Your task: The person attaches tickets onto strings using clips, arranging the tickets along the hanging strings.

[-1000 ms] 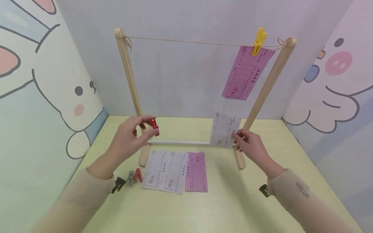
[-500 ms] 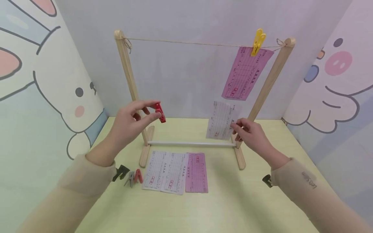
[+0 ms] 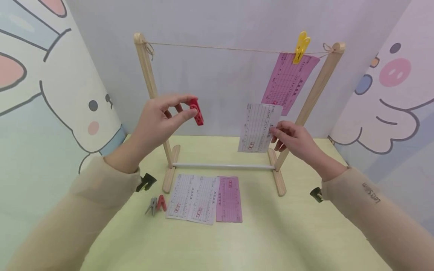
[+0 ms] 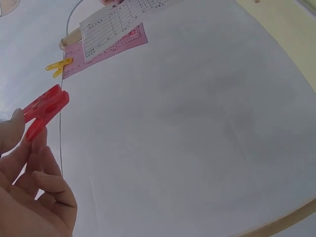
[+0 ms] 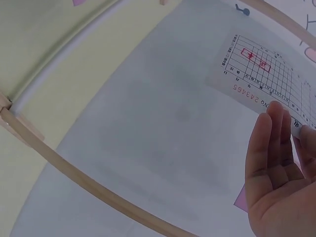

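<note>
My left hand [image 3: 166, 116] pinches a red clothespin [image 3: 197, 113] by its handles between thumb and fingers, in the air left of the rack's middle. In the left wrist view the same red clothespin [image 4: 48, 109] points toward the string. A white printed slip [image 3: 257, 130] is pinched at its right edge by my right hand [image 3: 293, 139]. The slip hangs upright in the air, overlapping the lower part of a pink slip [image 3: 291, 77] in the head view. That pink slip hangs from the string [image 3: 217, 47] under a yellow clothespin [image 3: 301, 47].
Two white slips [image 3: 193, 197] and a pink slip [image 3: 229, 199] lie on the table [image 3: 217, 248]. Left of them are a grey clothespin [image 3: 152, 206] and a red clothespin [image 3: 161, 203]. The rack's wooden posts [image 3: 146, 71] stand on wooden feet [image 3: 279, 183], joined by a white bar [image 3: 223, 166].
Both hands have risen. My left hand has carried the red clothespin up and to the right; my right hand has lifted the white slip toward the hanging pink slip.
</note>
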A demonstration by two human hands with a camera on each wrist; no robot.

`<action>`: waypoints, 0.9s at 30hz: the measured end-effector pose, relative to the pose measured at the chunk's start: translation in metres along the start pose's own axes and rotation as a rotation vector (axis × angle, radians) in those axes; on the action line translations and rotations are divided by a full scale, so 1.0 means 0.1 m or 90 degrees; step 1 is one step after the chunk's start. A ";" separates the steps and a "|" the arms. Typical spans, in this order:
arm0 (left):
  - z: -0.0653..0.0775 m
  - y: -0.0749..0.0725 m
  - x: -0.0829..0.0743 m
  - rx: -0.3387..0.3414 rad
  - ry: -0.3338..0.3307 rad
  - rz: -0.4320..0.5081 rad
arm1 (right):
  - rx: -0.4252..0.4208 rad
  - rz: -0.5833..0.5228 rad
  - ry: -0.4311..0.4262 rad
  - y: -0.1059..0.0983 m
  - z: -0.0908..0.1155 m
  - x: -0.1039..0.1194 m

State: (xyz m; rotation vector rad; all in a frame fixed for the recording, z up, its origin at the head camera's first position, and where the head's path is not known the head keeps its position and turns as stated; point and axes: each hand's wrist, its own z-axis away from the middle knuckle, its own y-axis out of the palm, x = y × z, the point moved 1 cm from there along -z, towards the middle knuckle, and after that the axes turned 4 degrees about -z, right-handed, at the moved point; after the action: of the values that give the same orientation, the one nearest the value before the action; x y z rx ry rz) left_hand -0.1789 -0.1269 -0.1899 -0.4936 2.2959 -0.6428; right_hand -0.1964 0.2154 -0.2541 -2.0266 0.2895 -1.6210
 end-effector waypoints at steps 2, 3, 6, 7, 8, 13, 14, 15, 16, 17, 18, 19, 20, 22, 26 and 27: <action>-0.07 0.00 -0.03 0.003 -0.002 0.000 | 0.010 -0.005 -0.004 -0.02 -0.03 0.02; -0.10 0.00 -0.05 0.006 -0.004 0.000 | 0.015 -0.008 -0.008 -0.03 -0.04 0.04; -0.19 0.00 -0.10 0.013 -0.009 0.002 | 0.026 -0.020 -0.014 -0.06 -0.08 0.07; -0.22 0.01 -0.12 0.017 -0.011 0.003 | 0.028 -0.023 -0.014 -0.07 -0.09 0.08; -0.26 0.01 -0.13 0.022 -0.013 0.004 | 0.031 -0.027 -0.013 -0.08 -0.11 0.10; -0.42 0.03 -0.21 0.042 -0.005 -0.008 | 0.027 -0.036 -0.005 -0.11 -0.17 0.19; -0.45 0.04 -0.22 0.044 -0.004 -0.009 | 0.023 -0.039 -0.004 -0.12 -0.18 0.21; -0.47 0.04 -0.24 0.047 -0.003 -0.011 | 0.018 -0.040 -0.003 -0.12 -0.19 0.23; -0.50 0.05 -0.25 0.048 -0.006 -0.010 | 0.014 -0.042 -0.002 -0.12 -0.20 0.25; -0.53 0.05 -0.26 0.048 -0.006 -0.009 | 0.009 -0.042 -0.001 -0.12 -0.21 0.27; -0.56 0.06 -0.27 0.048 -0.007 -0.007 | 0.005 -0.043 0.001 -0.11 -0.21 0.29; -0.58 0.06 -0.27 0.048 -0.009 -0.007 | 0.004 -0.042 0.002 -0.11 -0.22 0.32; -0.60 0.07 -0.28 0.048 -0.011 -0.006 | 0.005 -0.038 0.002 -0.10 -0.23 0.34; -0.65 0.07 -0.29 0.046 -0.012 -0.005 | 0.007 -0.034 0.001 -0.10 -0.24 0.39; -0.75 0.08 -0.33 0.040 -0.019 -0.001 | 0.009 -0.023 -0.002 -0.09 -0.27 0.47; -0.78 0.08 -0.34 0.038 -0.021 0.002 | 0.008 -0.021 -0.003 -0.09 -0.28 0.49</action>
State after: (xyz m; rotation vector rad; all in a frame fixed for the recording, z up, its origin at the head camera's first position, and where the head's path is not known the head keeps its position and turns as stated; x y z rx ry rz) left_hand -0.2123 -0.0792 -0.1276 -0.4699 2.2387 -0.6940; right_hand -0.2115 0.1922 -0.2040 -2.0360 0.2442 -1.6330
